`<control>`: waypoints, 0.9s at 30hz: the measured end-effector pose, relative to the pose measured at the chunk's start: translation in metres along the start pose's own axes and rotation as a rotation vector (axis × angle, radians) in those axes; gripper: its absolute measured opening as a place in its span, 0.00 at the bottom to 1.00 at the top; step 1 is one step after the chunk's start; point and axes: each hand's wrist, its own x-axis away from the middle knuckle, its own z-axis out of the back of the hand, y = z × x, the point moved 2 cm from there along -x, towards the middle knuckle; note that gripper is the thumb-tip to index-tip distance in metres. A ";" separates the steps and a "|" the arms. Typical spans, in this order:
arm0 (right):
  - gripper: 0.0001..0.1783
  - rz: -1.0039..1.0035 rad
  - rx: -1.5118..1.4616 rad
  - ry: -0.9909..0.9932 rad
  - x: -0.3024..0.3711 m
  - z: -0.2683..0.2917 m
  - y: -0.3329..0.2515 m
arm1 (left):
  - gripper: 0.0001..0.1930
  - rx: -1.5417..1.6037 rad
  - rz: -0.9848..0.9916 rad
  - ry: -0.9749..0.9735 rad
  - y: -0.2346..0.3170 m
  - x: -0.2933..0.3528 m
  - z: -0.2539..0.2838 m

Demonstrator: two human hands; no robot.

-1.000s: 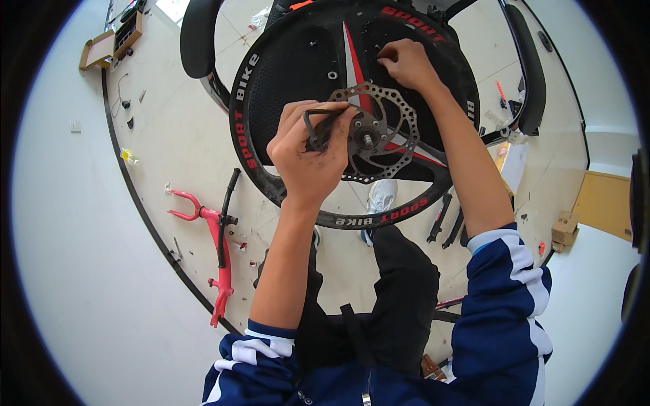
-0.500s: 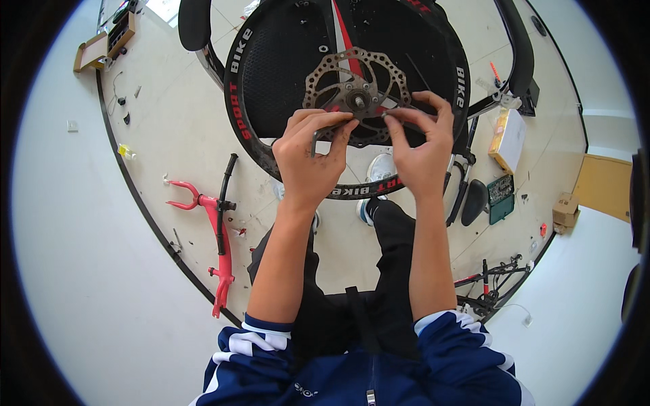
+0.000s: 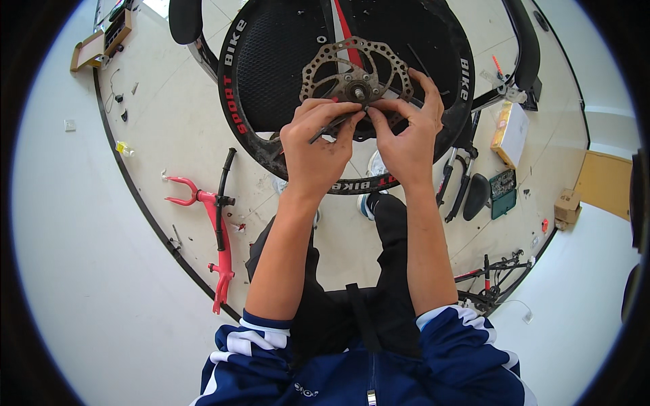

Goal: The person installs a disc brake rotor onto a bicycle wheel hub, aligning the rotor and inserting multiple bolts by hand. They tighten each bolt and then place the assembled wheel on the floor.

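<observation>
A bicycle wheel (image 3: 229,84) with a black rim lies flat in front of me, a perforated brake disc (image 3: 344,92) at its hub and a threaded axle (image 3: 359,93) standing up in the middle. My left hand (image 3: 313,152) is closed on a dark hex key (image 3: 323,130), its fingertips just below the axle. Against them, the fingertips of my right hand (image 3: 407,145) pinch a small bolt-like piece (image 3: 366,108) over the disc's near side. Fingers cover most of that piece and part of the disc's lower edge.
Under the wheel is a black chair seat with armrests (image 3: 186,20) on both sides. A pink bike frame (image 3: 218,230) lies on the floor at left. To the right are a white-and-yellow box (image 3: 511,135), a green tool case (image 3: 503,203), a saddle (image 3: 477,196) and a dark frame (image 3: 487,281).
My right hand has moved left, bringing its fingertips to meet those of my left hand near the axle. The left hand still holds the hex key.
</observation>
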 end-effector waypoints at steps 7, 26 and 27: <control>0.07 -0.240 -0.089 -0.017 0.000 -0.010 0.004 | 0.10 -0.041 -0.010 -0.022 0.001 -0.001 -0.001; 0.08 -0.214 -0.222 -0.093 -0.004 -0.009 0.019 | 0.10 -0.029 -0.009 0.013 0.003 -0.004 -0.007; 0.09 -0.204 -0.195 -0.095 -0.004 -0.009 0.019 | 0.09 -0.029 -0.005 0.010 0.003 -0.004 -0.008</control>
